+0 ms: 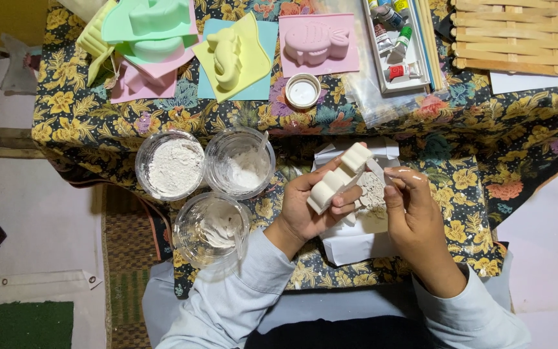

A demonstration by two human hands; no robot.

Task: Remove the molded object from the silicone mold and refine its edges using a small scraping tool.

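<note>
My left hand (310,208) holds a white plaster cast (338,177) with a lumpy outline, tilted up over a sheet of white paper (351,244). My right hand (409,205) pinches a thin pale tool (378,170) whose tip touches the cast's upper right end. Grey-white crumbs and scrapings (373,191) lie on the paper just under the cast. Both sleeves are light blue.
Three clear tubs stand left of my hands: one of white powder (174,165), one with powder and a stick (241,164), one smeared with paste (213,227). Further back lie pastel moulds (230,55), a pink fish mould (318,42), a small white cup (303,92), paint tubes (396,42) and wooden sticks (509,35).
</note>
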